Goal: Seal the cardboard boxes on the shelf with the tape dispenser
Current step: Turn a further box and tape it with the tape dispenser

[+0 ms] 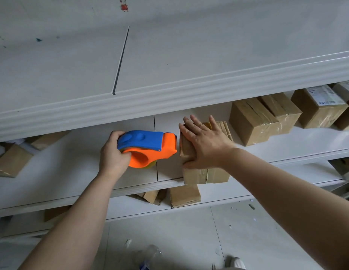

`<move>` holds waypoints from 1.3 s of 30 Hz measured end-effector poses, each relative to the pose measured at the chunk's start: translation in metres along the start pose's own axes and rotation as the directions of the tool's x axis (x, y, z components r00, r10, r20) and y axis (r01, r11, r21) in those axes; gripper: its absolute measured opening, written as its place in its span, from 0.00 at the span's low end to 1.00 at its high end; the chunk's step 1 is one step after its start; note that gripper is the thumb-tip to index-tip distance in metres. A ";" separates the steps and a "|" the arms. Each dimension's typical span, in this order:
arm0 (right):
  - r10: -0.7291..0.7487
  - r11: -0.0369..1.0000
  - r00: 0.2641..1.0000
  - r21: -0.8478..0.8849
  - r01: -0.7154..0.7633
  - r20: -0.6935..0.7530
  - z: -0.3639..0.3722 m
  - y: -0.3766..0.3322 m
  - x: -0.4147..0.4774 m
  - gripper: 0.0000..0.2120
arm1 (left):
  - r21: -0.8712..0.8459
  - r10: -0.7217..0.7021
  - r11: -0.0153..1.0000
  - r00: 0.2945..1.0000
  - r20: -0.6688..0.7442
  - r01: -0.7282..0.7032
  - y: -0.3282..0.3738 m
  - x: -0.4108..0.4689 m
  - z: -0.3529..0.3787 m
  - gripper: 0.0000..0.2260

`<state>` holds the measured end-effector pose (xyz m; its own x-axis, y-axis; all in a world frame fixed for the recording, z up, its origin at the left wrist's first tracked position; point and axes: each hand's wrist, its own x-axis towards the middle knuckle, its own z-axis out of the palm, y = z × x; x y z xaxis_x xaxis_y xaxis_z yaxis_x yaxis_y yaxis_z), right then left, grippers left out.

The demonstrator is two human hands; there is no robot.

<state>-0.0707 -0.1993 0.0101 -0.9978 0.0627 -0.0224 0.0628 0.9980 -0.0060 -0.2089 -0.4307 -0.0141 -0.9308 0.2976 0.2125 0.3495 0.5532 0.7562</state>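
On middle shelf (72,172): left hand (113,154) clenched around tape dispenser (148,147), nose touching cardboard box (204,172); right hand (204,145) flat, fingers spread, pressing box top.

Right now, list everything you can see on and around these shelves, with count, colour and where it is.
tape dispenser: one, blue and orange, middle shelf, nose at the held box
held box: one, brown, shelf front edge
boxes at right: about four, brown, same shelf
box at left: one, brown, left end
lower boxes: a few, brown, shelf below
shelf: white
plastic bottle: one, clear, floor
left hand: grips dispenser
right hand: flat on held box, fingers spread
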 end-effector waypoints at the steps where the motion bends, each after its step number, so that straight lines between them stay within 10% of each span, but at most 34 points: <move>1: 0.004 1.000 0.999 -0.029 -0.005 -0.051 0.002 -0.003 -0.002 0.54 | 0.006 0.008 1.000 1.000 0.000 -0.008 0.000 0.000 0.001 0.19; 13: 0.116 0.983 0.987 0.133 -0.130 0.111 -0.008 0.038 -0.026 0.65 | -0.018 -0.038 0.999 0.999 0.004 0.038 0.000 0.002 0.011 0.18; 21: 0.242 0.965 0.817 0.219 -0.145 -0.524 0.033 0.052 -0.061 0.39 | 0.006 -0.046 0.999 0.999 0.010 0.046 0.001 -0.002 0.019 0.19; 36: -0.017 0.986 0.856 0.132 0.100 -0.517 0.023 0.015 -0.043 0.27 | 0.025 -0.038 0.999 0.998 -0.041 0.039 0.009 -0.008 0.019 0.19; 39: 0.026 0.992 0.944 0.125 0.017 -0.329 0.006 0.005 -0.024 0.43 | 0.000 -0.022 1.000 1.000 -0.005 0.022 0.009 -0.009 0.016 0.21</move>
<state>-0.0466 -0.1959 0.0043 -0.9475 0.0872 0.3077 0.0485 0.9902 -0.1311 -0.1957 -0.4157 -0.0188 -0.9387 0.2815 0.1988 0.3289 0.5592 0.7610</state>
